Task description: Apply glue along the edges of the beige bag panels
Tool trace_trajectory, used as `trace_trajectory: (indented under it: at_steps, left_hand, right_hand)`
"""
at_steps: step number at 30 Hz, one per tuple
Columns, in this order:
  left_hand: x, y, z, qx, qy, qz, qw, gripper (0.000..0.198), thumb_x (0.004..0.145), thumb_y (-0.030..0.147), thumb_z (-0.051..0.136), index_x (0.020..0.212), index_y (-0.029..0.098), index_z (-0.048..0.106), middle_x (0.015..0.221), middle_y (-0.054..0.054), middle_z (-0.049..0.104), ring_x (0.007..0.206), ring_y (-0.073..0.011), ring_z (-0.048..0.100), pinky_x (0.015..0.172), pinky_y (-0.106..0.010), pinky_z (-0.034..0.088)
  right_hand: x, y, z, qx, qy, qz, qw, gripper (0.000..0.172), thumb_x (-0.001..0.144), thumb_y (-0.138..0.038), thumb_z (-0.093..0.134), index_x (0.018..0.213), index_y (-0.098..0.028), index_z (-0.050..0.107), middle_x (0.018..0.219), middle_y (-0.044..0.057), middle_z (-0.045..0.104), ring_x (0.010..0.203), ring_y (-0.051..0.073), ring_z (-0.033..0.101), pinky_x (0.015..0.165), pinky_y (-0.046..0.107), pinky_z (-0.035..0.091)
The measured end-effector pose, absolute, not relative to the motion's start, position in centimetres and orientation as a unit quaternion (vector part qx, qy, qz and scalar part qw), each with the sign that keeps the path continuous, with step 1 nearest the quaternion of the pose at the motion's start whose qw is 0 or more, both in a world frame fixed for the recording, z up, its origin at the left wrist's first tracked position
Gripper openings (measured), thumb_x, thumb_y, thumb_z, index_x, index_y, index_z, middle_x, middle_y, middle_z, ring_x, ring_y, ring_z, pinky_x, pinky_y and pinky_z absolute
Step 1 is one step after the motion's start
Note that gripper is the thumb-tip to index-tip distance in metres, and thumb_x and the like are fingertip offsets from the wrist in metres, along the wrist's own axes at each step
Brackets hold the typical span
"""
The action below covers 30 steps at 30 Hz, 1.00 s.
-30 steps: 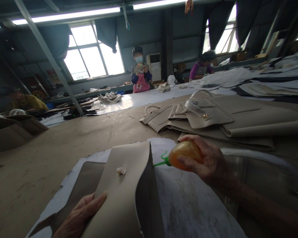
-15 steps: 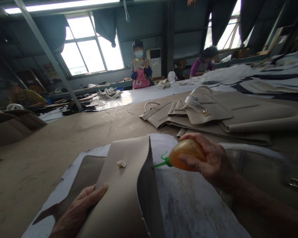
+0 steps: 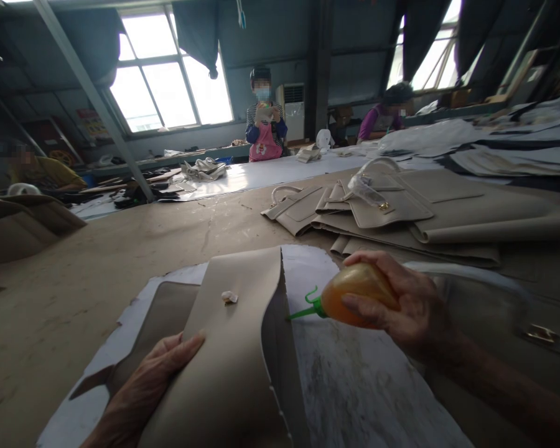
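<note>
Left hand point(image 3: 161, 367) pinches the left edge of a folded beige leather panel point(image 3: 224, 354), thumb lying on the upper face, other fingers mostly hidden under it. Right hand point(image 3: 413, 305) is wrapped around an amber squeeze bottle point(image 3: 359, 295), thumb on the near side, fingers curled over the top and back. Bottle lies on its side in the grip, green nozzle point(image 3: 305, 311) aimed left, hooked tab sticking up from it. Nozzle tip is at the right edge of the panel's lower layer; can't tell if it touches.

Panel is at front center, over a stained white sheet point(image 3: 354, 373) on the tabletop point(image 3: 121, 249). Upper layer bows up off the lower one, gap open on the right. Small gold clasp point(image 3: 229, 298), partly wrapped in white, sits on the upper face. Flatter taupe leather piece point(image 3: 161, 311) lies left of the panel, near left hand.

Beyond right hand: pile of beige bag pieces point(image 3: 392, 214), some with handles, one with gold hardware. Clear plastic point(image 3: 476, 298) at right, blurry. Across the room: co-worker in a pink apron point(image 3: 266, 143), another with a purple sleeve point(image 3: 368, 124), third in yellow point(image 3: 51, 174) at far left.
</note>
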<state>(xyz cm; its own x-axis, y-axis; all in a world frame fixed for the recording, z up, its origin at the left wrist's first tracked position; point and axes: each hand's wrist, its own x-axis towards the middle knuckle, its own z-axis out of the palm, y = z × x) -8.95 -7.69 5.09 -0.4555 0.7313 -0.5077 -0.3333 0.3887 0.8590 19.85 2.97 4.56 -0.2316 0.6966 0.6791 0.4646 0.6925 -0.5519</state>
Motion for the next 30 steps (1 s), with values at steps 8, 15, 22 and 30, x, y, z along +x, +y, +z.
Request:
trace_trajectory:
  at_steps: [8, 15, 22, 30]
  left_hand:
    - [-9.1, -7.6, 5.1, 0.159, 0.655, 0.539, 0.505, 0.015, 0.078, 0.016, 0.065, 0.089, 0.007, 0.062, 0.059, -0.011, 0.063, 0.045, -0.0185, 0.056, 0.044, -0.028, 0.049]
    - [-9.3, -7.6, 5.0, 0.147, 0.656, 0.542, 0.504, 0.013, 0.077, 0.016, 0.066, 0.086, 0.008, 0.062, 0.057, -0.009, 0.063, 0.045, -0.0201, 0.059, 0.043, -0.028, 0.05]
    - [-9.1, -7.6, 5.2, 0.164, 0.648, 0.542, 0.509, 0.007, 0.078, 0.015, 0.064, 0.082, 0.009, 0.066, 0.059, -0.01, 0.065, 0.044, -0.0187, 0.059, 0.043, -0.028, 0.052]
    - [-8.4, -7.6, 5.7, 0.149, 0.657, 0.554, 0.489, 0.004, 0.078, 0.011, 0.063, 0.081, 0.01, 0.066, 0.057, -0.01, 0.065, 0.044, -0.0187, 0.059, 0.04, -0.026, 0.05]
  right_hand:
    - [20.3, 1.5, 5.0, -0.374, -0.786, 0.114, 0.479, 0.028, 0.08, -0.038, 0.063, 0.104, -0.026, 0.057, 0.091, -0.005, 0.064, 0.067, 0.011, 0.061, 0.058, 0.022, 0.046]
    - [20.7, 0.1, 5.3, -0.376, -0.793, 0.097, 0.47, 0.028, 0.081, -0.04, 0.063, 0.106, -0.029, 0.056, 0.092, -0.006, 0.065, 0.074, 0.012, 0.064, 0.061, 0.019, 0.049]
    - [21.0, -1.3, 5.5, -0.383, -0.794, 0.102, 0.461, 0.027, 0.083, -0.041, 0.061, 0.107, -0.03, 0.056, 0.091, -0.005, 0.063, 0.07, 0.012, 0.062, 0.059, 0.022, 0.047]
    - [21.4, -2.4, 5.3, -0.395, -0.787, 0.132, 0.454, 0.027, 0.085, -0.047, 0.06, 0.108, -0.033, 0.056, 0.087, -0.008, 0.064, 0.067, 0.011, 0.061, 0.054, 0.02, 0.045]
